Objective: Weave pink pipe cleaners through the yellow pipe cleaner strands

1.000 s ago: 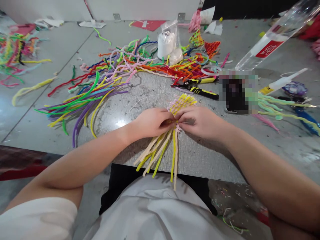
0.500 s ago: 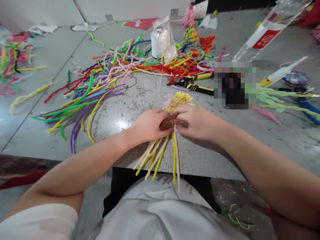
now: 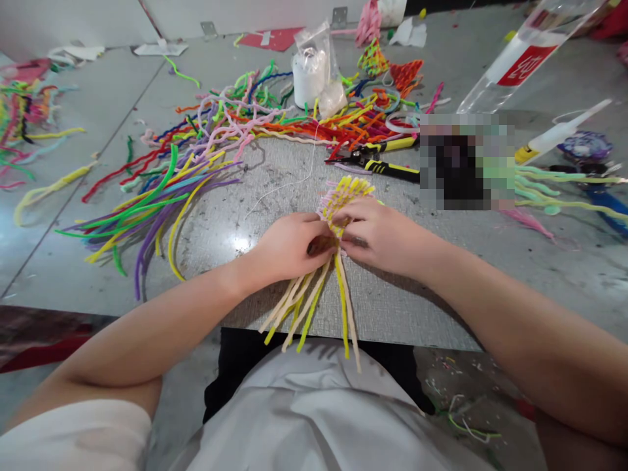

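Note:
A piece woven from yellow and pale pink fuzzy stems (image 3: 347,191) lies at the table's near middle, its loose yellow and cream ends (image 3: 309,304) fanning toward me over the edge. My left hand (image 3: 297,243) pinches the stems from the left, thumb and fingers curved into a ring. From the right, my right hand (image 3: 375,234) is closed on the same piece, its fingertips meeting the left ones. The hands cover the middle of the weave, so the exact stem under each fingertip is hidden.
Pliers (image 3: 377,163) with yellow-black handles lie beyond my hands. A heap of coloured fuzzy stems (image 3: 161,196) spreads left and back, with a white thread spool (image 3: 309,78) behind. At right are a plastic bottle (image 3: 520,65), a glue tube (image 3: 559,134) and a blurred dark object (image 3: 461,163).
The right fingers have shifted slightly over the weave, and the two right-hand loose ends have swung a little to the right. Both hands keep hold; the view has moved slightly.

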